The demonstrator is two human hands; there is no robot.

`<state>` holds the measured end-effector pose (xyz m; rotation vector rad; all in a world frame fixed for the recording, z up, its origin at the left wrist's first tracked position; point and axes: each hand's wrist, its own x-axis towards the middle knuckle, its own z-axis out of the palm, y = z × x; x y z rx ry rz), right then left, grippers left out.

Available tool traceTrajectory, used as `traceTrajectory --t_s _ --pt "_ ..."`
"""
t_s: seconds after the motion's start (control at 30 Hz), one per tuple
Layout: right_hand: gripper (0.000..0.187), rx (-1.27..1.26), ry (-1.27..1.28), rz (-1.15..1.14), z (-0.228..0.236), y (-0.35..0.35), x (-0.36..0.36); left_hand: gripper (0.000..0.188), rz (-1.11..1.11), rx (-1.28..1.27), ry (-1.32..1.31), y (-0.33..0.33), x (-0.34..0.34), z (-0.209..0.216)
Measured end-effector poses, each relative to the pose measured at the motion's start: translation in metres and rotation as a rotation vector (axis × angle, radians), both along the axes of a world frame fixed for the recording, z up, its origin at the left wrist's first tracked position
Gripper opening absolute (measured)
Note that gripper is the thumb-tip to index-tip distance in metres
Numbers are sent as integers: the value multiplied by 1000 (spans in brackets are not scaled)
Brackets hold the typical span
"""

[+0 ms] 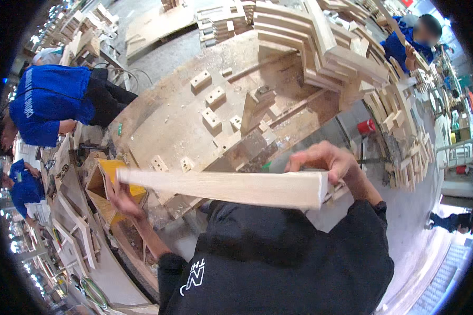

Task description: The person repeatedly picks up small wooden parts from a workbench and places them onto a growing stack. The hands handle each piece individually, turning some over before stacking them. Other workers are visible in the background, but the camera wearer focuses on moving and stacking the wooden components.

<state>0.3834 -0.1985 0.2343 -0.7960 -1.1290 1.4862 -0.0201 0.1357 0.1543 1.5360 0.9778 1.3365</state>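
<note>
A pale, planed wooden board [236, 188] lies crosswise in front of my chest, between my two hands. Its left end is in my left hand [125, 200], whose fingers close around it. At the thicker right end, my right hand [328, 161] grips the board with bent fingers over the top edge. Beyond the board is a wooden workbench [165, 123] with several small drilled blocks [212, 118] on it. A wooden jig-like piece [255, 105] stands among the offcuts on the bench.
Angled wooden frames [299, 39] are stacked at the bench's far right. A yellow-sided wooden box [110, 169] is beside my left hand. A red bucket [366, 126] stands at right. Co-workers in blue shirts [52, 100] are at the left, another person [412, 39] at the far right.
</note>
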Motion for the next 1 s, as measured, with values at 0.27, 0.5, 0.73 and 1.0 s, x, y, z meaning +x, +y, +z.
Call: traceTrajectory --t_s 0.27,0.5,0.73,1.0 --pt "79 439 -1518 -226 119 -7 21 73 -595 -195 -593 121 203 132" --pt "75 404 -1801 -653 122 -50 22 68 -960 -207 -611 74 320 170" --pt "69 233 -1225 -1351 84 -96 89 45 -1001 104 194 -18 304 68" --pt "61 239 -238 -1416 65 -119 213 38 -745 -76 268 7 246 -7"
